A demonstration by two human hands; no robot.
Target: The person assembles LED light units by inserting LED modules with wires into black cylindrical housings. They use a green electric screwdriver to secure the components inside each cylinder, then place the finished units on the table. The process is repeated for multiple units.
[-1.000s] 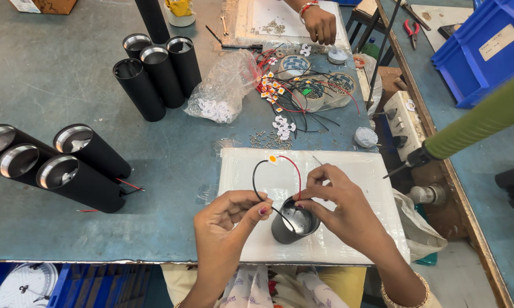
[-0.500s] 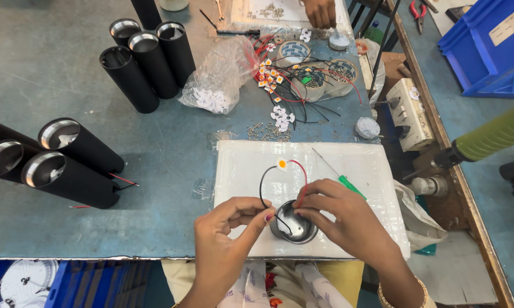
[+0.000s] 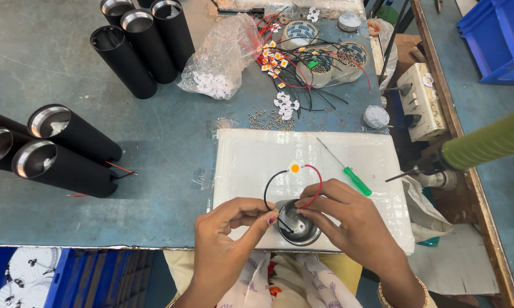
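Spanning almost the whole frame is the blue-grey desk (image 3: 154, 148), and on it, at lower centre, we see the white board (image 3: 251, 165) that serves as the work pad. At the left edge lie three black tubes (image 3: 68, 154) on their sides, with three more black tubes (image 3: 143, 40) at the upper left; a clear plastic bag (image 3: 222, 57) of small white parts sits just right of those, near a tangle of wires and tape rolls (image 3: 314, 57) at upper centre. A green tool (image 3: 485, 142) reaches in from the right edge. On the board, right of centre, a green-handled screwdriver (image 3: 348, 171) lies apart from our hands. Compared with a second ago, the hands and the round metal housing (image 3: 297, 225) have moved lower on the board, close to its near edge, and the wire loop now stands up more plainly above it. Our left hand (image 3: 228, 234) has its grip pinched together on the black wire (image 3: 268, 191) beside the housing's rim; our right hand (image 3: 354, 222) has its grip closed on the red wire (image 3: 317, 182), fingertips touching the housing's top. The small white LED disc (image 3: 294, 167) with its orange centre joins both wires, resting on the board just above the housing, so we judge the wires are being threaded or seated, not yet settled.
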